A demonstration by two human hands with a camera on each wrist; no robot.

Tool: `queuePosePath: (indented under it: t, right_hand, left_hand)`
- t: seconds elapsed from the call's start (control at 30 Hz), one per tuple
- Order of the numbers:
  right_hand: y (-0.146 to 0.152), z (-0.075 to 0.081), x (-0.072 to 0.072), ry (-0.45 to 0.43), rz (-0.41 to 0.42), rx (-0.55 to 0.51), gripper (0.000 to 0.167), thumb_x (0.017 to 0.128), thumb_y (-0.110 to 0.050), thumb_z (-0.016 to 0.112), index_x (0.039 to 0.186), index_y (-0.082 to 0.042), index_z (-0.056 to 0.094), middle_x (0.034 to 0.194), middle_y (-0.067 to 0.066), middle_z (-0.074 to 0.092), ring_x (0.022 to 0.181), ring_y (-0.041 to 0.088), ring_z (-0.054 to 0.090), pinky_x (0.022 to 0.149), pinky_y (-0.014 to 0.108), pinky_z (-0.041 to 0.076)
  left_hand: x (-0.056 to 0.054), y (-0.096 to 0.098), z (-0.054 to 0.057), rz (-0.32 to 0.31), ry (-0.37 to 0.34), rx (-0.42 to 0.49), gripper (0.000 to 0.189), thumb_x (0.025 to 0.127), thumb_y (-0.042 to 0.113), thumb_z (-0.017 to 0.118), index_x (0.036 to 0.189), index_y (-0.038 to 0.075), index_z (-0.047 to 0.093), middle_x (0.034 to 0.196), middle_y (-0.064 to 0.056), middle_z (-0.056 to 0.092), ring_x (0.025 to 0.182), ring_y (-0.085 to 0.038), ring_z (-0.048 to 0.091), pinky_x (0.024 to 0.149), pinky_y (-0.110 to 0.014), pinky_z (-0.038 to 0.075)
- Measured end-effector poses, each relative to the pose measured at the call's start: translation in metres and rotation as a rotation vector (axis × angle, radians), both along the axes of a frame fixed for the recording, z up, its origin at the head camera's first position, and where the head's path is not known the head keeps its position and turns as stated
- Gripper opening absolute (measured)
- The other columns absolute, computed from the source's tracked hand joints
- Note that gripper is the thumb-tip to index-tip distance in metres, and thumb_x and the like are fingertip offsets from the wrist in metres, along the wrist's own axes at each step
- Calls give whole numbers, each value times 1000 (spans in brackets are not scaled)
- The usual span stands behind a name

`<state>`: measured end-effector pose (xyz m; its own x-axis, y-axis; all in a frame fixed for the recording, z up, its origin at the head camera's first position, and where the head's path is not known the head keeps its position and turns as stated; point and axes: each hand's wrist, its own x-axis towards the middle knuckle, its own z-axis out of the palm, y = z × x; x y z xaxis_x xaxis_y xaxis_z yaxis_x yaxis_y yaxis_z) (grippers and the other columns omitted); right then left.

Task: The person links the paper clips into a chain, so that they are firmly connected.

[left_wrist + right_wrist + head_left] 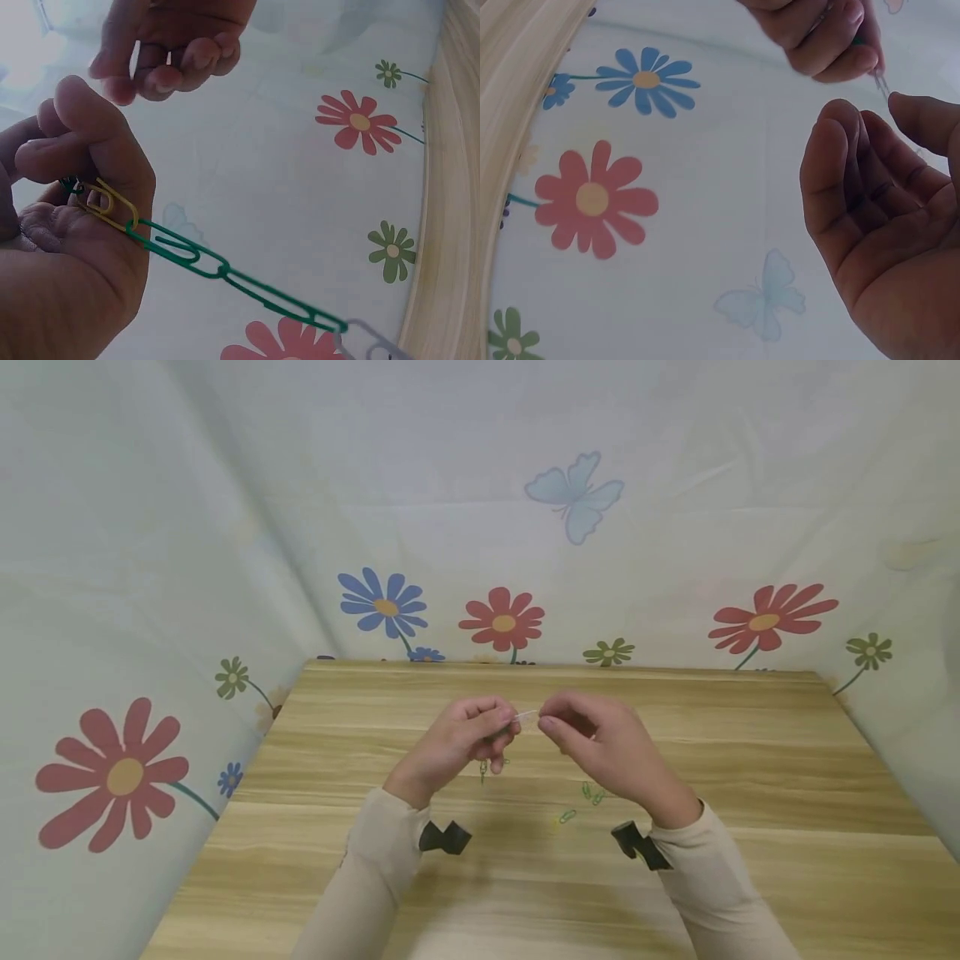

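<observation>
While the left hand (471,731) pinches a pale paper clip (527,714), a clip chain (223,270) (yellow, green, whitish) hangs below this hand. To its right is the right hand (615,747); whether that one grips, I cannot tell. Loose clips (597,796) lie on the counter (765,777), lower than the left hand.

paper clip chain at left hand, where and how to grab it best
Probably pinch the long sides of the green clip beside the yellow clip, coming from the palm side of the left hand: that clip hangs narrow and uncovered.
</observation>
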<state>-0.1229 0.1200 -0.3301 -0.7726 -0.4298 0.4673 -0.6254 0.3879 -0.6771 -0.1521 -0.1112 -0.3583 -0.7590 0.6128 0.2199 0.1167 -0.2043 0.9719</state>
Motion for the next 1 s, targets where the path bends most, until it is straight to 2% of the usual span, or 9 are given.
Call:
queuePosePath:
  t: [0.23, 0.4, 0.67, 0.8, 1.0]
  right_hand:
    - [26, -18, -8, -116, -90, 76, 8, 101, -16, 65, 105, -11, 68, 79, 0, 60, 67, 20, 62, 61, 32, 54]
    - [39, -36, -14, -197, -105, 180, 10, 101, -17, 65, 106, -9, 68, 82, -3, 62, 65, 16, 60, 58, 31, 52]
    - [55, -72, -25, -325, -126, 361, 12, 100, -13, 64, 107, -5, 69, 86, 3, 65, 66, 14, 58, 58, 33, 50]
    - [57, -94, -29, -340, -96, 436, 11, 98, -7, 64, 107, -4, 70, 85, 2, 65, 70, 13, 57, 61, 34, 49]
    - [45, -118, -29, -299, 10, 461, 12, 94, -2, 65, 102, -8, 71, 84, 0, 66, 72, 12, 57, 65, 34, 49]
  left_hand:
    - [-1, -4, 3, 67, -40, 96, 24, 105, 19, 49, 90, 6, 63, 70, -1, 52, 57, -12, 47, 57, -24, 53]
    - [-2, -5, 3, 69, -30, 149, 24, 106, 19, 46, 92, 7, 63, 72, -1, 54, 57, -13, 46, 59, -25, 54]
    - [-6, -5, 3, 59, -26, 201, 24, 107, 20, 47, 93, 6, 61, 74, -3, 57, 59, -14, 51, 64, -28, 56]
    - [-8, -6, 3, 55, -22, 219, 23, 106, 20, 48, 94, 5, 62, 75, -3, 58, 59, -13, 53, 64, -28, 57]
    - [-13, -7, 3, 49, -22, 254, 22, 107, 18, 47, 96, 5, 62, 75, -3, 59, 60, -13, 53, 64, -28, 57]
